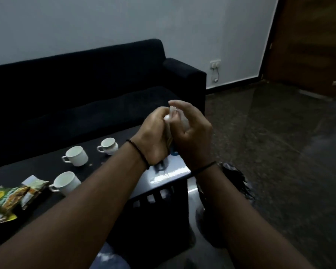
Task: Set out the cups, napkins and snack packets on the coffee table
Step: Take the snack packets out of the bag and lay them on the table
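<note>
Both grips, left hand and right hand, clasp a white napkin between them above the surface's corner; three cups and snack packets lie leftward.

A pale, blurred object, possibly a napkin, is mostly hidden between the left hand and right hand. Far left of that grip, the snack packets run off the frame's edge, print illegible.
</note>
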